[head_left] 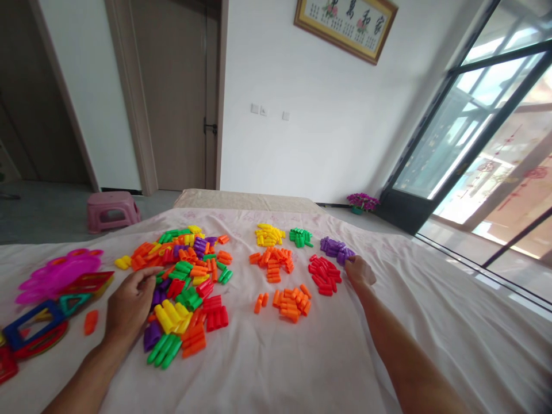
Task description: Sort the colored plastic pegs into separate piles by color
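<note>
A mixed pile of bullet-shaped plastic pieces [176,284], in red, orange, yellow, green and purple, lies on the left of the cloth-covered table. At its left edge is my left hand [129,302], fingers curled together; what they hold, if anything, is hidden. My right hand [361,273] is closed at the near right end of the purple pieces [333,247], its fingertips on a purple one. Just left of that hand lie the red pieces [324,275]. Further left are sorted groups of green pieces [301,237], yellow pieces [269,234] and orange pieces [273,261], with more orange pieces [292,303] nearer me.
On the far left lie a pink scalloped plastic tray [58,279], coloured frame-shaped tiles [37,325] and a lone orange piece [91,322]. The wrinkled pale cloth [302,368] covers the table. Beyond stand a pink stool [112,211] and a pot of purple flowers [362,201].
</note>
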Available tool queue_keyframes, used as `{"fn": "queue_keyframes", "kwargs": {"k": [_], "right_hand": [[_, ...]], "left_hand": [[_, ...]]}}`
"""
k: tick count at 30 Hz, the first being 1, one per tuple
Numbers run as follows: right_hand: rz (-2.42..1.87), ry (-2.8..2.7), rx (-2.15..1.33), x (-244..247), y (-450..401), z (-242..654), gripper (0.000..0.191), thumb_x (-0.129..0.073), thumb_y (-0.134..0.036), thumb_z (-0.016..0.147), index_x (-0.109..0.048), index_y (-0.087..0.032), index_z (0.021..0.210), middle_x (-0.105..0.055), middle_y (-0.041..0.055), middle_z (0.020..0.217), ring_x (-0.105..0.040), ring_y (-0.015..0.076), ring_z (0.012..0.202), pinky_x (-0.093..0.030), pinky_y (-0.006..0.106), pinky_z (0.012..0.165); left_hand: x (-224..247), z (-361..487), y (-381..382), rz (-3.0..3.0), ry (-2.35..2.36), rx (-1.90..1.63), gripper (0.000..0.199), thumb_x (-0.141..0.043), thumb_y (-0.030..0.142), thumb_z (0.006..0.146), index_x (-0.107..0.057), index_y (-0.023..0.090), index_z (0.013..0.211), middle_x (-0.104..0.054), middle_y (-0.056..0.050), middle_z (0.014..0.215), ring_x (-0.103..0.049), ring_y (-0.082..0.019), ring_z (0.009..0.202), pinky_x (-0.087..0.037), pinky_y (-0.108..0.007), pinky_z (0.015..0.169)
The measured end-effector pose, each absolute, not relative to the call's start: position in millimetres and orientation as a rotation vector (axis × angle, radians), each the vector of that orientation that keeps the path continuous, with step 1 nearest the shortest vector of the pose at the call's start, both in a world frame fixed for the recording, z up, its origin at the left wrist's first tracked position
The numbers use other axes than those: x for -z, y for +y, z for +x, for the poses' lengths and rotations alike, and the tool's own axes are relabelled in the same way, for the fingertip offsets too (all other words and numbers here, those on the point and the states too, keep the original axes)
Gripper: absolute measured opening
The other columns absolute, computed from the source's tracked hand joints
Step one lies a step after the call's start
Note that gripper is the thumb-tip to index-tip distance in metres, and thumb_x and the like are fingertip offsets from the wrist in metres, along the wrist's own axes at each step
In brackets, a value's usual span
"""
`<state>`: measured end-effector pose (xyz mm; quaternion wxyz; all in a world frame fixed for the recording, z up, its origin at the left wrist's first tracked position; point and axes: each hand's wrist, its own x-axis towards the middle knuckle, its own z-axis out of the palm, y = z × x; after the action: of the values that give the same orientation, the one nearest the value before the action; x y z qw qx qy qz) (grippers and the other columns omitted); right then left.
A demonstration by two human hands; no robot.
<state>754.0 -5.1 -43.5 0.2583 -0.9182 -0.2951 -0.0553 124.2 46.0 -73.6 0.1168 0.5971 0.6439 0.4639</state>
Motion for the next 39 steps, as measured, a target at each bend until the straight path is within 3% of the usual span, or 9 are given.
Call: {"fn": "queue_keyframes", "kwargs": {"k": [7, 14, 24, 28, 34, 39], "right_hand": [[-2.512, -0.831, 0.221, 41.5, -5.9, 743.3, 0.046, -0.051, -0.043, 0.089, -0.063, -0.030, 0.131, -0.071, 0.0120, 0.116, -0.067, 0.0301, 0.101, -0.048, 0.039, 0.079], [-2.580, -0.885, 0.141, 43.0, -2.1, 755.6, 0.044, -0.052, -0.039, 0.086, -0.069, -0.028, 0.125, -0.071, 0.0144, 0.116, -0.066, 0.0321, 0.103, -0.048, 0.038, 0.076], [-2.359, -0.985, -0.087, 42.4, 2.2, 779.9, 0.038, -0.059, -0.040, 0.075, -0.080, -0.021, 0.100, -0.075, 0.0104, 0.085, -0.068, 0.0273, 0.077, -0.044, 0.033, 0.064], [-2.446, -0.856, 0.059, 32.8, 3.3, 773.8, 0.043, -0.064, -0.041, 0.071, -0.078, -0.023, 0.108, -0.075, 0.0143, 0.092, -0.069, 0.0319, 0.080, -0.046, 0.036, 0.064], [-2.090, -1.012, 0.146, 20.5, 23.1, 709.9, 0.040, -0.058, -0.038, 0.079, -0.074, -0.017, 0.109, -0.075, 0.0125, 0.096, -0.068, 0.0263, 0.085, -0.049, 0.033, 0.073], [-1.624, -1.482, -0.261, 11.6, 42.6, 591.0, 0.027, -0.061, -0.036, 0.077, -0.075, -0.018, 0.091, -0.075, 0.0064, 0.084, -0.065, 0.0219, 0.073, -0.051, 0.033, 0.069]], "left_hand": [[70.9, 127.2, 45.2, 1.754, 1.873, -1.373, 0.033, -0.049, 0.042, 0.086, -0.072, 0.025, 0.104, -0.073, -0.002, 0.104, -0.067, -0.022, 0.092, -0.050, -0.032, 0.085], [67.7, 129.2, 42.9, 1.737, 1.814, -1.413, 0.032, -0.048, 0.039, 0.087, -0.072, 0.023, 0.102, -0.073, -0.004, 0.108, -0.067, -0.022, 0.098, -0.049, -0.032, 0.089], [65.5, 131.2, 41.5, 1.733, 1.784, -1.441, 0.031, -0.047, 0.037, 0.088, -0.072, 0.022, 0.100, -0.074, -0.005, 0.106, -0.068, -0.022, 0.096, -0.050, -0.032, 0.089], [64.5, 131.4, 41.4, 1.750, 1.791, -1.446, 0.031, -0.047, 0.036, 0.087, -0.072, 0.022, 0.099, -0.075, -0.004, 0.105, -0.068, -0.022, 0.095, -0.050, -0.030, 0.087], [64.1, 132.2, 41.3, 1.756, 1.792, -1.443, 0.031, -0.047, 0.035, 0.087, -0.072, 0.023, 0.098, -0.075, -0.003, 0.106, -0.068, -0.021, 0.096, -0.050, -0.030, 0.087], [65.9, 132.0, 41.8, 1.743, 1.804, -1.430, 0.030, -0.047, 0.035, 0.087, -0.072, 0.023, 0.099, -0.075, -0.003, 0.105, -0.068, -0.021, 0.094, -0.051, -0.030, 0.088]]}}
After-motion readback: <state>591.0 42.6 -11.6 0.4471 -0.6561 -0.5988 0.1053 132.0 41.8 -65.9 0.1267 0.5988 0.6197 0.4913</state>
